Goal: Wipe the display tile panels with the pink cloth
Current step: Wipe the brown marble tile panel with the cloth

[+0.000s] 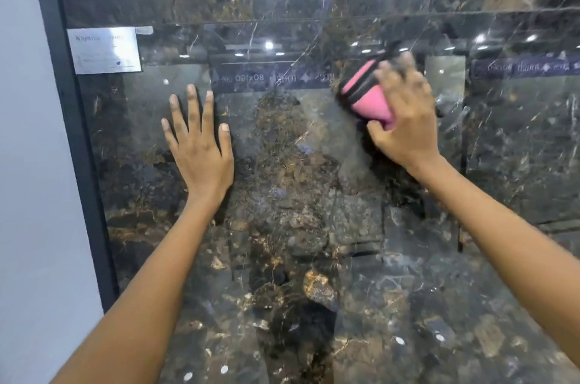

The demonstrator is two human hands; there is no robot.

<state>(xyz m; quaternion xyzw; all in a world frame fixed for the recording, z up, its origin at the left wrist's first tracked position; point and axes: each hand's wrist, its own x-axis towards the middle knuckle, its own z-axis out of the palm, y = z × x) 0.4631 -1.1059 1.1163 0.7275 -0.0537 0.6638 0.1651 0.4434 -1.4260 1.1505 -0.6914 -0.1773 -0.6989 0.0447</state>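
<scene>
Glossy dark marble fills nearly the whole view: a display tile panel [298,242] with brown and gold veining, its polished face mirroring round ceiling lights and a strip of reversed lettering. A dark frame [75,132] edges the panel on the left, with a pale wall [28,195] beyond it. Near the upper left corner of the panel, a small silver label [105,50] is stuck flat to the surface.

The left hand [201,145] lies flat against the tile, fingers straight and spread, palm pressed to the surface and holding nothing. The right hand [405,114] is up at the right, well apart from the left, its fingers curled over the pink cloth [367,92] and pressing it onto the panel. The cloth is bunched, with dark stripes across it, and sticks out to the left of the hand. The fingertips and cloth are blurred, so the exact grip is hard to read.
</scene>
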